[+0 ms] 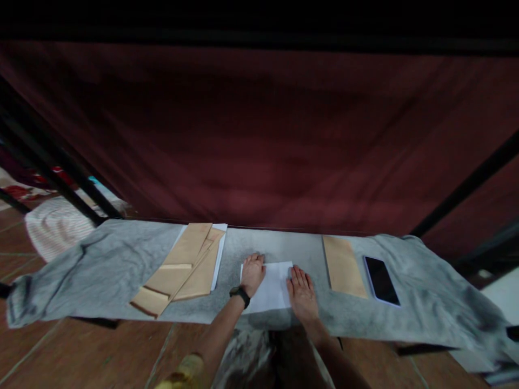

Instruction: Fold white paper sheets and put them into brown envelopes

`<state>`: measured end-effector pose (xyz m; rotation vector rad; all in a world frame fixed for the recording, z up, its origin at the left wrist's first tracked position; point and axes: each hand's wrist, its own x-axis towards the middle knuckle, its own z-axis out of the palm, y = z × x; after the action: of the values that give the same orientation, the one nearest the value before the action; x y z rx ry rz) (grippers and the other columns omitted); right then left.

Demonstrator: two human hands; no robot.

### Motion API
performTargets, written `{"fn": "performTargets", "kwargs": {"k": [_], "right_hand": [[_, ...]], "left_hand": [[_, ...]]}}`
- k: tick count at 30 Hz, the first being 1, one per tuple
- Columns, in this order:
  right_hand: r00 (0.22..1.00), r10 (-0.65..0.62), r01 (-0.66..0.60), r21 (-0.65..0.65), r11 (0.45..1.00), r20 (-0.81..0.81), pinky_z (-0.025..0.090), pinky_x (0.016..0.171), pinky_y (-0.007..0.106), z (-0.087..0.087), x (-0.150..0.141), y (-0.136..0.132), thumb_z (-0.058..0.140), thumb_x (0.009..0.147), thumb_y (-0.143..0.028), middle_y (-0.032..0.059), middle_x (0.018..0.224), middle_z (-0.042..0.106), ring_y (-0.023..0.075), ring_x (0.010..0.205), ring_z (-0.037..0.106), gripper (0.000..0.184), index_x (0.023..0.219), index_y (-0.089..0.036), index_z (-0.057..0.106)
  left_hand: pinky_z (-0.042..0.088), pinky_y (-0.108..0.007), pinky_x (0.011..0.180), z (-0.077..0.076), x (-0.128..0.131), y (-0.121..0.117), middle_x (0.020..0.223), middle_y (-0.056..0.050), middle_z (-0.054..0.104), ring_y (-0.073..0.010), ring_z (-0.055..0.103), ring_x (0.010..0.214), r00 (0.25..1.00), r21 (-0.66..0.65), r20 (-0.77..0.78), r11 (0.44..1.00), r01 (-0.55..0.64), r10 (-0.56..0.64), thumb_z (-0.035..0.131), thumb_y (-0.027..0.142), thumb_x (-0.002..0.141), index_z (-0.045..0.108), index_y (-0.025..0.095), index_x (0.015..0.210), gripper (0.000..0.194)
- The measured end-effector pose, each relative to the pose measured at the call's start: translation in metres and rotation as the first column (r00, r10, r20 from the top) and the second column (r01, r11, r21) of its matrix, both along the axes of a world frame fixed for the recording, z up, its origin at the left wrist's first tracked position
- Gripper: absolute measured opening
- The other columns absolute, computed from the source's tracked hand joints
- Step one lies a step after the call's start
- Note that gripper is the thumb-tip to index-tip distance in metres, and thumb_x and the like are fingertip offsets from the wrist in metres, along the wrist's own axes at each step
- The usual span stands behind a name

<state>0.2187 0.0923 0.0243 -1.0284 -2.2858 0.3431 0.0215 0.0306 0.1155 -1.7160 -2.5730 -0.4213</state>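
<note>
A white sheet of paper [271, 287] lies on the grey cloth in front of me. My left hand [253, 274] rests on its left edge, fingers curved a little and pointing away from me; a dark watch is on that wrist. Along the right edge my right hand [302, 294] lies flat, its fingers stretched out and touching the paper. Neither hand grips anything. To the left is a pile of brown envelopes [198, 273], with white paper [219, 259] showing beneath them. One more brown envelope [344, 267] lies to the right of my right hand.
A phone [381, 281] with a dark screen lies right of the single envelope. The grey cloth [121, 259] covers a narrow bench. Behind it hangs a dark red curtain [267, 151], with black metal bars [466, 186] at both sides. Tiled floor [121, 351] shows below.
</note>
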Motion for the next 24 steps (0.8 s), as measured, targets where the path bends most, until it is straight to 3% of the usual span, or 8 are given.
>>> {"fn": "performTargets", "kwargs": {"k": [4, 7, 10, 12, 14, 16, 21, 24], "right_hand": [[0.963, -0.111, 0.065, -0.187, 0.980, -0.244, 0.043, 0.111, 0.048, -0.001, 0.007, 0.008, 0.023, 0.105, -0.050, 0.0135, 0.144, 0.058, 0.0256, 0.135, 0.052, 0.060, 0.146, -0.017, 0.050], [0.904, -0.210, 0.110, -0.272, 0.956, -0.372, 0.045, 0.109, 0.047, -0.003, 0.011, 0.012, 0.021, 0.105, -0.050, 0.0171, 0.143, 0.058, 0.0279, 0.133, 0.054, 0.063, 0.145, -0.012, 0.050], [0.874, -0.243, 0.118, -0.302, 0.946, -0.420, 0.046, 0.107, 0.048, -0.004, 0.014, 0.013, 0.018, 0.105, -0.048, 0.0177, 0.142, 0.059, 0.0291, 0.132, 0.056, 0.063, 0.145, -0.011, 0.050], [0.857, -0.241, 0.100, -0.311, 0.945, -0.456, 0.048, 0.106, 0.048, -0.005, 0.015, 0.013, 0.017, 0.105, -0.049, 0.0150, 0.141, 0.061, 0.0274, 0.131, 0.056, 0.061, 0.146, -0.015, 0.050], [0.835, -0.249, 0.093, -0.321, 0.943, -0.490, 0.049, 0.104, 0.045, -0.005, 0.016, 0.014, 0.016, 0.105, -0.049, 0.0141, 0.140, 0.062, 0.0253, 0.129, 0.058, 0.061, 0.146, -0.017, 0.049], [0.819, -0.273, 0.107, -0.332, 0.937, -0.504, 0.050, 0.102, 0.041, -0.006, 0.016, 0.015, 0.014, 0.105, -0.048, 0.0157, 0.139, 0.062, 0.0243, 0.125, 0.060, 0.063, 0.147, -0.015, 0.047], [0.817, -0.297, 0.140, -0.330, 0.933, -0.494, 0.049, 0.101, 0.043, -0.009, 0.019, 0.018, 0.025, 0.102, -0.049, 0.0183, 0.136, 0.062, 0.0283, 0.123, 0.060, 0.062, 0.144, -0.011, 0.049], [0.830, -0.258, 0.120, -0.294, 0.948, -0.494, 0.048, 0.103, 0.046, -0.005, 0.020, 0.016, 0.033, 0.099, -0.043, 0.0157, 0.136, 0.061, 0.0269, 0.122, 0.059, 0.055, 0.144, -0.016, 0.049]], "left_hand": [[0.046, -0.038, 0.089, 0.029, -0.002, 0.008, 0.095, -0.009, 0.071, -0.0239, 0.065, 0.094, 1.000, 0.046, 0.012, 0.999, 0.004, -0.005, 0.050, 0.010, 0.089, 0.069, 0.020, 0.087, 0.021], [0.045, -0.036, 0.091, 0.063, 0.000, 0.009, 0.095, -0.006, 0.070, -0.0214, 0.064, 0.094, 1.000, 0.126, 0.014, 0.992, 0.026, -0.028, 0.045, 0.014, 0.096, 0.066, 0.020, 0.095, 0.022], [0.042, -0.036, 0.098, 0.091, 0.008, -0.001, 0.102, -0.004, 0.068, -0.0201, 0.061, 0.101, 0.994, 0.227, -0.008, 0.968, 0.104, -0.105, 0.044, 0.022, 0.100, 0.064, 0.022, 0.099, 0.020], [0.041, -0.038, 0.101, 0.097, 0.016, -0.015, 0.100, -0.003, 0.067, -0.0208, 0.059, 0.099, 0.978, 0.294, -0.070, 0.933, 0.209, -0.197, 0.043, 0.022, 0.101, 0.063, 0.022, 0.098, 0.020], [0.041, -0.041, 0.103, 0.088, 0.025, -0.031, 0.100, -0.004, 0.067, -0.0221, 0.058, 0.099, 0.954, 0.274, -0.151, 0.917, 0.291, -0.257, 0.043, 0.018, 0.100, 0.063, 0.022, 0.098, 0.021], [0.040, -0.042, 0.104, 0.066, 0.033, -0.047, 0.103, -0.005, 0.067, -0.0230, 0.058, 0.102, 0.940, 0.189, -0.189, 0.929, 0.319, -0.285, 0.043, 0.011, 0.096, 0.063, 0.022, 0.101, 0.024], [0.039, -0.044, 0.110, 0.005, 0.042, -0.079, 0.106, -0.005, 0.070, -0.0218, 0.062, 0.106, 0.937, 0.027, -0.142, 0.945, 0.327, -0.320, 0.039, 0.003, 0.091, 0.066, 0.023, 0.108, 0.038], [0.035, -0.043, 0.116, -0.015, 0.041, -0.093, 0.117, -0.005, 0.071, -0.0204, 0.061, 0.115, 0.937, 0.006, -0.114, 0.943, 0.332, -0.329, 0.038, 0.003, 0.090, 0.066, 0.025, 0.118, 0.045]]}}
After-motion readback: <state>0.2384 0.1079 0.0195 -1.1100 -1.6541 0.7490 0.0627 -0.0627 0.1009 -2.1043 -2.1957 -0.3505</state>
